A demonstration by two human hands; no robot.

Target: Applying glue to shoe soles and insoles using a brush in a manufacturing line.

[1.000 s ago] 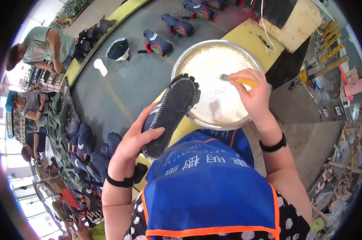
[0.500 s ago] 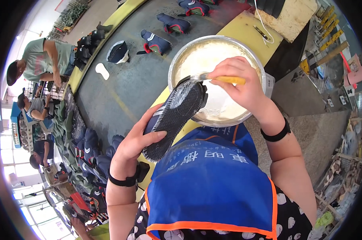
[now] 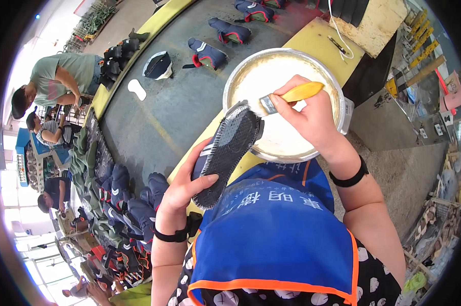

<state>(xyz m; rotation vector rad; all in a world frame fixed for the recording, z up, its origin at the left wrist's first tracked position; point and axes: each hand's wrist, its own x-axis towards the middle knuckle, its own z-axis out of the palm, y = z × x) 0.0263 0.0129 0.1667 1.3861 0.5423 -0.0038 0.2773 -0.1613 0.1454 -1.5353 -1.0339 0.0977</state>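
My left hand [image 3: 185, 187] grips a dark navy shoe upper [image 3: 202, 159] near its heel, the thumb pressing on the bottom. The black stitched sole side [image 3: 228, 155] faces up, with a wet, shiny patch toward the toe. In my right hand [image 3: 316, 118] is a flat brush [image 3: 303, 92] with a yellow handle. Its pale bristles are at the toe edge of the shoe; whether they touch it I cannot tell. Below both, a round metal bowl [image 3: 341, 104] holds a creamy white liquid [image 3: 273, 71].
Several navy shoe uppers [image 3: 229, 30] stand on the grey conveyor belt [image 3: 138, 120], along with a white insole [image 3: 136, 90] and a dark-and-white cap-like piece [image 3: 158, 65]. More uppers pile up at left [image 3: 119, 191]. Co-workers [image 3: 62, 76] are beyond the belt. A white cable [image 3: 337, 28] lies at upper right.
The brush has drawn back from on top of the toe to its edge, and its handle has swung upward. The shoe stays in my left hand. The whole view has shifted slightly.
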